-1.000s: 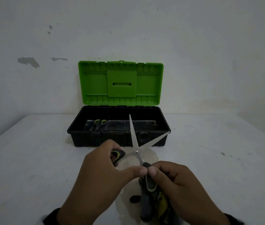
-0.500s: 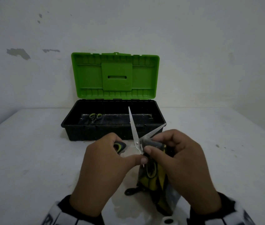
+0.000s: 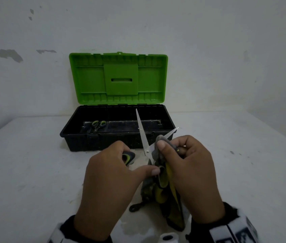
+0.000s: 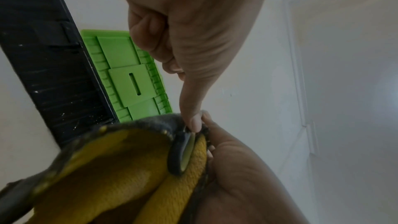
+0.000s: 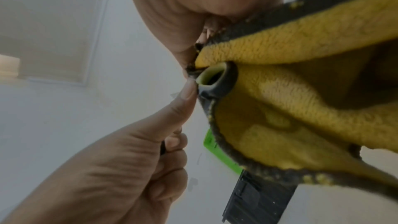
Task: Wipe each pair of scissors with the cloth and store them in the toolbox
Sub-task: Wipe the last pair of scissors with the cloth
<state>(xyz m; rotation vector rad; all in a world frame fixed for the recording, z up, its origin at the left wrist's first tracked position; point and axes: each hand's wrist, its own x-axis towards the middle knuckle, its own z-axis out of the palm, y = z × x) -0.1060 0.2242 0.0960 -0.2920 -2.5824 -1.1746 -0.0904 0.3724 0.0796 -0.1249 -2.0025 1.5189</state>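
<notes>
A pair of scissors (image 3: 143, 137) with grey and green handles stands spread, blades pointing up, in front of the toolbox (image 3: 79, 137). My left hand (image 3: 114, 172) grips one handle loop, its thumb against the other loop (image 4: 183, 151) (image 5: 215, 81). My right hand (image 3: 186, 165) pinches a grey and yellow cloth (image 3: 166, 188) (image 4: 120, 168) (image 5: 290, 91) round the right-hand blade, low on it. The cloth hangs down to the table. Another pair of scissors (image 3: 98, 125) lies inside the black toolbox, whose green lid (image 3: 119, 78) stands raised.
The white table (image 3: 33, 172) runs back to a pale wall with chipped paint. A black loop of the cloth (image 3: 136, 206) lies on the table near me. A wet patch sits under the cloth. A white round object (image 3: 168, 238) shows at the bottom edge.
My right hand with the cloth has climbed from the handle up onto the right-hand blade. The left hand keeps its grip on the scissors.
</notes>
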